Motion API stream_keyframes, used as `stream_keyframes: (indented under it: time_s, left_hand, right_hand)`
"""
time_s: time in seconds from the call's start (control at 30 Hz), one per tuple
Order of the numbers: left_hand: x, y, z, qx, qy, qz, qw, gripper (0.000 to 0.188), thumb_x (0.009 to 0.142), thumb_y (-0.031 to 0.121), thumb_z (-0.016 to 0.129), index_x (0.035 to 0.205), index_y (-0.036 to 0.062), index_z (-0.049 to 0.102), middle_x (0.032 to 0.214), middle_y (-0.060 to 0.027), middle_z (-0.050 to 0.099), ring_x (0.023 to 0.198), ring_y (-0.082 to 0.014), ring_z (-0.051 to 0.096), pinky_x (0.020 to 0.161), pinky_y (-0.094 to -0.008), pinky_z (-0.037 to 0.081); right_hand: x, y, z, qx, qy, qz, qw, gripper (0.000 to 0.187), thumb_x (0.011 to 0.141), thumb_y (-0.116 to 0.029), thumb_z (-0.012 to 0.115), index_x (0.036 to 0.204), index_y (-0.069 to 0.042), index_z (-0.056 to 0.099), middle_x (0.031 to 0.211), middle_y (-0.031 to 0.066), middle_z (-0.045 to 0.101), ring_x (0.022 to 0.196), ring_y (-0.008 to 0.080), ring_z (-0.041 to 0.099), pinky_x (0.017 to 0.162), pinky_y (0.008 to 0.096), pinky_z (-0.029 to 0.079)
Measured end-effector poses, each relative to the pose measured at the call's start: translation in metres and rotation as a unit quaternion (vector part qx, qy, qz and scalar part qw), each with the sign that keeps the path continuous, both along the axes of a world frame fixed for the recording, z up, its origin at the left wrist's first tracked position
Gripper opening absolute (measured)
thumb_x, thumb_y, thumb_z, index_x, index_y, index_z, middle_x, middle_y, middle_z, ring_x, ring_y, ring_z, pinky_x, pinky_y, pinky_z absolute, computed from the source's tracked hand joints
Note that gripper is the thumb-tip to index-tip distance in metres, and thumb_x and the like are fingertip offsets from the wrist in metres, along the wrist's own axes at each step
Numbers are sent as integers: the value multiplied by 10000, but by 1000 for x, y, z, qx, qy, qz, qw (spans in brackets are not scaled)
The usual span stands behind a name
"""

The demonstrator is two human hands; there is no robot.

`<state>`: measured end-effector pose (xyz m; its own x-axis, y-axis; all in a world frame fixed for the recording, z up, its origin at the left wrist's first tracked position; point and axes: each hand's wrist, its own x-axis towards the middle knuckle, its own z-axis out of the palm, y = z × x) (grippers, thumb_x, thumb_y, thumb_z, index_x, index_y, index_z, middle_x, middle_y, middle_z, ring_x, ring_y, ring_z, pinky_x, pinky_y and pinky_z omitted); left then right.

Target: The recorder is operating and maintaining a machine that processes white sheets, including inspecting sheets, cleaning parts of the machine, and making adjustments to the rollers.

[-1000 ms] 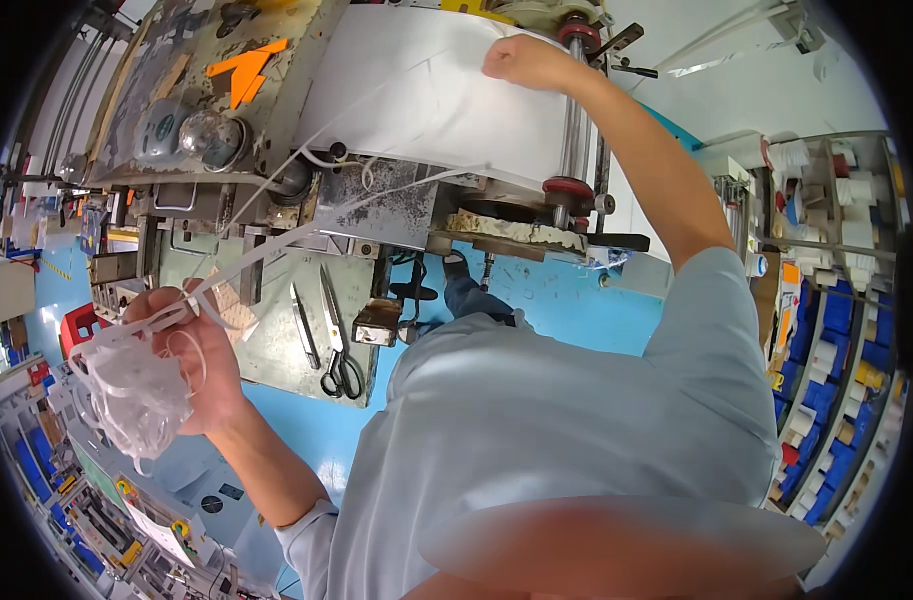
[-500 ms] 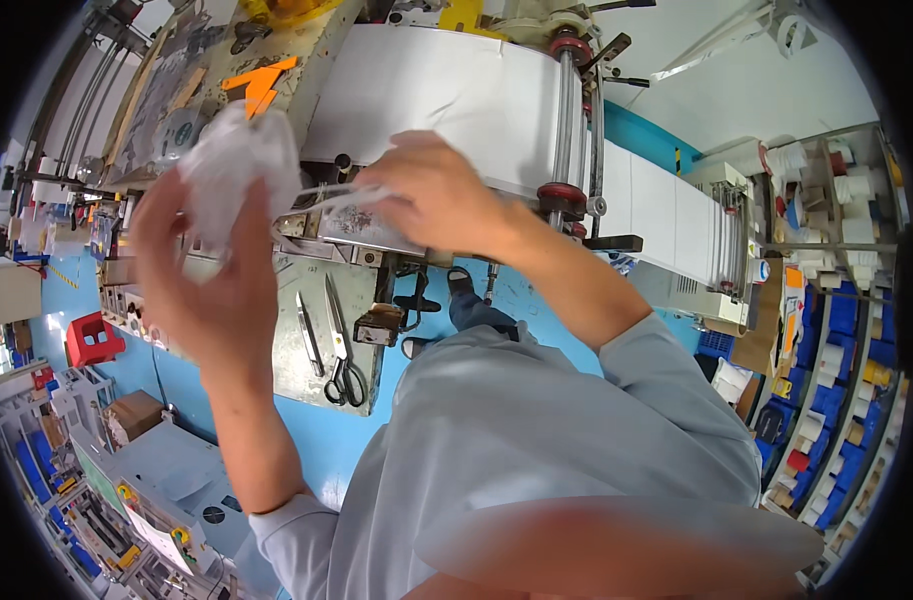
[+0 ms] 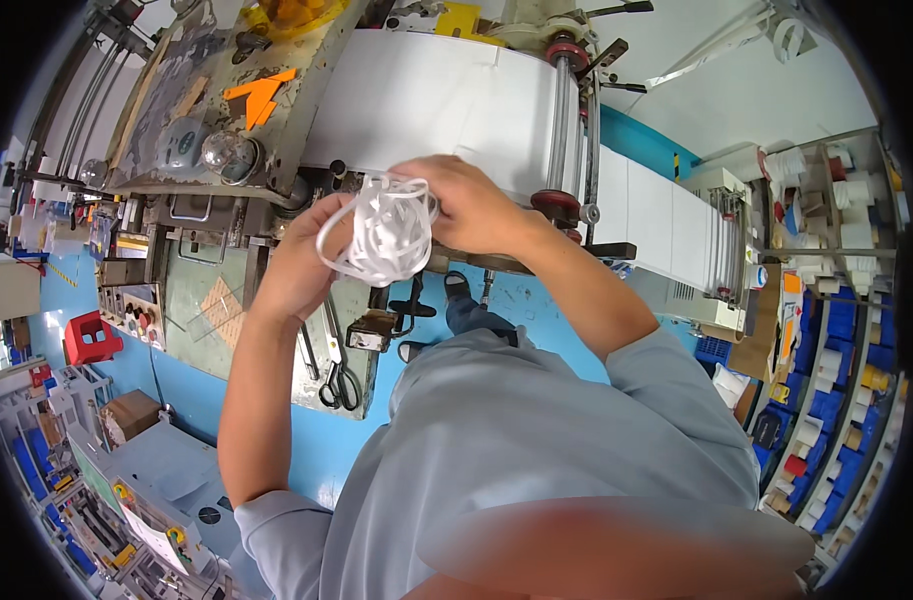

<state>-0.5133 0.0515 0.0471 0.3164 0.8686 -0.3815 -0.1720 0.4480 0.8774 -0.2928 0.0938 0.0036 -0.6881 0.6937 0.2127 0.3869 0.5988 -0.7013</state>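
Note:
A loose bundle of narrow white strip (image 3: 386, 228), looped over itself many times, is held between my two hands in front of the machine. My left hand (image 3: 311, 250) grips it from the left, with a loop hanging over the fingers. My right hand (image 3: 466, 205) closes on its upper right side; some of those fingertips are hidden behind the bundle. Below my left hand, black-handled scissors (image 3: 338, 385) and a slim knife-like tool (image 3: 307, 352) lie on a worn metal plate.
A wide white sheet (image 3: 436, 100) runs across the machine, beside a roller with red collars (image 3: 561, 205). Orange pieces (image 3: 261, 95) rest on the worn machine top. A red stool (image 3: 93, 338) stands at left; shelves with blue bins (image 3: 826, 400) stand at right.
My left hand has moved right and down with the white bundle, bringing it to my right hand. The strip that stretched between the hands is now gathered into the bundle.

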Motion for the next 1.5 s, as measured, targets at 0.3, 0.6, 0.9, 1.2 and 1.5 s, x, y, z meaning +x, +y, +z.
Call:
stream_keyframes:
  time_s: [0.3, 0.6, 0.9, 1.2, 1.5]
  left_hand:
    - [22, -19, -12, 249, 214, 108, 939, 278, 931, 53, 539, 1204, 11, 518, 1006, -105, 609, 900, -132, 589, 750, -266, 483]
    - [23, -20, 5, 286, 343, 22, 895, 361, 941, 230, 562, 1219, 1, 565, 1066, -170, 590, 969, -279, 590, 821, -341, 468]
    - [11, -30, 24, 227, 401, -22, 887, 620, 739, 272, 786, 1222, -22, 532, 1110, -187, 591, 997, -294, 602, 845, -355, 481]
    - [-20, -52, 43, 138, 342, 24, 929, 433, 807, 136, 736, 1162, -34, 557, 907, -54, 639, 776, -78, 578, 658, -213, 477]
    - [-56, -82, 59, 81, 309, 48, 946, 366, 863, 295, 621, 1013, -38, 614, 810, -18, 614, 735, -76, 537, 657, -221, 420]
  right_hand:
    - [-2, -20, -2, -54, 38, 6, 998, 825, 707, -44, 682, 1440, -86, 305, 1366, 150, 427, 1300, 337, 366, 1112, 436, 259]
    - [-13, -24, -10, -48, 112, -32, 992, 1001, 588, -337, 872, 1401, -56, 361, 1370, 175, 400, 1269, 350, 406, 1038, 425, 372]
    - [-28, -33, -13, 132, 83, -118, 981, 714, 575, -261, 847, 1194, -32, 574, 1233, 144, 452, 1144, 312, 470, 970, 399, 392]
    - [-51, -51, -7, 14, 76, -31, 996, 559, 666, -385, 798, 1048, -17, 619, 1051, 113, 544, 995, 301, 530, 892, 415, 421]
    - [-54, -78, -4, -29, 217, 40, 975, 532, 748, -401, 763, 1074, -18, 594, 1001, 121, 589, 935, 313, 569, 819, 395, 458]
